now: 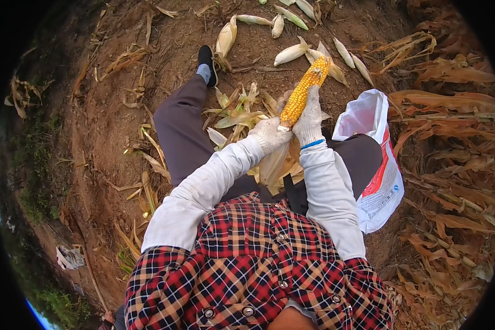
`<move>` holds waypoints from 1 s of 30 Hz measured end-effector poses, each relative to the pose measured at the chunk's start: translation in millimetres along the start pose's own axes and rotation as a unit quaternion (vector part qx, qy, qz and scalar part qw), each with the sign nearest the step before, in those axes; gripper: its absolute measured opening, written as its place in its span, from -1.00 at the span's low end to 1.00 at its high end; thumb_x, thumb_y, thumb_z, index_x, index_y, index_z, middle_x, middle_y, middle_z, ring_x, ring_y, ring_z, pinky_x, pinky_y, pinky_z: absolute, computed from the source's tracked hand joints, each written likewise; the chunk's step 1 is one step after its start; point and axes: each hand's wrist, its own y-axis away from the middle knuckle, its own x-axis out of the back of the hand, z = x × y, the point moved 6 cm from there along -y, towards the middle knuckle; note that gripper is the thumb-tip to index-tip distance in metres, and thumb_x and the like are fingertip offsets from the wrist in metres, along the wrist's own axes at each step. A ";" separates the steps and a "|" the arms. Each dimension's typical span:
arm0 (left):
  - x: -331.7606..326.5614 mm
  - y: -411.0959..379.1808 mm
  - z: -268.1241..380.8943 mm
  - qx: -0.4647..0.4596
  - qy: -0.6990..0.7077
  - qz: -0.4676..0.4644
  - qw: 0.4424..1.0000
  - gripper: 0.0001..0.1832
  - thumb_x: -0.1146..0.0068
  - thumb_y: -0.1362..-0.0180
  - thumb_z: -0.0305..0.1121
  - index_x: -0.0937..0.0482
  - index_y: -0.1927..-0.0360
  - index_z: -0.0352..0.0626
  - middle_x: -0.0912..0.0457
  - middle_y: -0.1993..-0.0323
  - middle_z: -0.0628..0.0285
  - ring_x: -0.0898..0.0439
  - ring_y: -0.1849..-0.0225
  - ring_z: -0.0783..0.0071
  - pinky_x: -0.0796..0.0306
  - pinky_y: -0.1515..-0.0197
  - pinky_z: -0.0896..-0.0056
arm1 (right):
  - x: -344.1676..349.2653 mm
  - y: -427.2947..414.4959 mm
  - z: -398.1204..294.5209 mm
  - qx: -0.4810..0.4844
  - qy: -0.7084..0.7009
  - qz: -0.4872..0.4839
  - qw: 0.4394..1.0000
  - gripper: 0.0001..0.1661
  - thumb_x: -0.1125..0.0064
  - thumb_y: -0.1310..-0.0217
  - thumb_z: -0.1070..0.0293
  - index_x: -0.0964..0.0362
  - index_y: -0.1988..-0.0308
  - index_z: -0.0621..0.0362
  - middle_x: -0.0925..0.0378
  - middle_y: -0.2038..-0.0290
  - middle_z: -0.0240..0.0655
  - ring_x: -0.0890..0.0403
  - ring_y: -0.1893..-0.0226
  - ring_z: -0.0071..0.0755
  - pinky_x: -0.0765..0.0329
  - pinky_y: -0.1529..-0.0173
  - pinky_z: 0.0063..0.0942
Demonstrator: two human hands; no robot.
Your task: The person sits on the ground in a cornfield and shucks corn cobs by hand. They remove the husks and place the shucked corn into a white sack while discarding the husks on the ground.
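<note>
A husked ear of yellow corn (299, 99) is held up in front of me, tilted with its upper end away and to the right. Its kernels are bare, and a brownish damaged patch shows near the top. My left hand (271, 134), in a pale knit work glove, grips around the lower end. In a matching glove with a blue cuff edge, my right hand (309, 113) is closed along the cob's right side. Parts of the fingers are hidden behind the ear. Loose corn husks (241, 111) lie on the ground between my legs, below the hands.
Several ears in pale husks (291, 54) lie on the soil (169, 53) beyond my hands. A white woven sack (381, 198) with its mouth open stands against my right knee. Dry corn stalks (458, 206) pile up at right. At lower left is a long stick (91, 264).
</note>
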 end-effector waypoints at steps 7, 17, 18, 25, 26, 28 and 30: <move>5.5 8.0 10.5 0.006 -0.049 0.031 0.998 -0.45 0.02 -0.24 0.15 -0.62 0.11 -0.19 -0.68 0.25 -0.16 -0.66 0.15 -0.17 -0.51 0.06 -0.05 | -6.0 1.5 0.5 -0.039 0.019 0.002 0.999 -0.30 -0.10 -0.27 -0.37 -0.33 0.04 0.06 -0.52 0.39 -0.18 -0.63 0.49 -0.16 -0.67 0.44 -0.22; 3.3 1.9 -3.3 -0.011 -0.172 -0.029 0.985 -0.53 -0.05 -0.23 0.03 -0.59 0.02 -0.15 -0.68 0.15 -0.13 -0.64 0.05 -0.12 -0.49 -0.04 -0.01 | 16.9 -3.3 3.0 -0.091 0.002 0.057 0.994 -0.20 -0.12 -0.21 -0.44 -0.33 0.00 0.10 -0.55 0.37 -0.17 -0.66 0.43 -0.08 -0.70 0.36 -0.12; -0.1 3.2 -12.5 -0.014 -0.213 -0.054 0.975 -0.49 -0.09 -0.21 0.03 -0.54 -0.07 -0.14 -0.66 0.07 -0.13 -0.63 0.00 -0.10 -0.47 -0.09 0.00 | 15.0 -2.6 -0.5 -0.089 -0.007 0.062 0.994 -0.20 -0.12 -0.21 -0.44 -0.33 0.00 0.09 -0.55 0.35 -0.16 -0.67 0.39 -0.06 -0.71 0.31 -0.07; 42.3 -12.7 -30.5 -0.029 -0.049 0.060 0.997 -0.31 -0.16 -0.24 -0.02 -0.37 -0.35 -0.19 -0.57 -0.19 -0.06 -0.56 -0.19 0.08 -0.36 -0.29 0.18 | 11.3 -8.6 -9.3 -0.033 -0.010 0.030 0.999 -0.24 0.04 -0.37 -0.35 -0.32 -0.12 0.13 -0.59 0.15 -0.12 -0.66 0.18 -0.08 -0.67 0.04 -0.03; 51.5 -15.5 -25.0 -0.006 0.030 0.059 0.998 -0.35 -0.14 -0.27 -0.03 -0.40 -0.32 -0.21 -0.58 -0.18 -0.04 -0.56 -0.19 0.13 -0.36 -0.29 0.21 | 9.4 -6.3 -7.0 -0.032 -0.006 0.020 0.999 -0.26 0.06 -0.39 -0.33 -0.31 -0.13 0.14 -0.59 0.14 -0.12 -0.66 0.16 -0.09 -0.66 0.01 -0.05; 53.5 -21.3 -24.3 -0.031 0.199 0.050 0.978 -0.45 -0.02 -0.38 -0.02 -0.50 -0.22 -0.28 -0.61 -0.14 0.06 -0.53 -0.19 0.31 -0.33 -0.29 0.32 | 5.6 -11.1 -0.4 -0.026 0.005 -0.010 1.000 -0.32 0.08 -0.46 -0.22 -0.29 -0.17 0.18 -0.58 0.09 -0.12 -0.63 0.08 -0.14 -0.60 -0.08 -0.15; 44.2 -14.2 -10.0 -0.080 0.221 0.067 0.970 -0.41 0.04 -0.43 -0.01 -0.39 -0.32 -0.28 -0.55 -0.20 0.10 -0.52 -0.19 0.34 -0.33 -0.30 0.33 | 2.9 -12.3 2.0 0.027 0.066 -0.034 0.997 -0.26 0.12 -0.46 -0.25 -0.22 -0.25 0.15 -0.53 -0.02 -0.05 -0.58 -0.03 -0.05 -0.55 -0.15 -0.07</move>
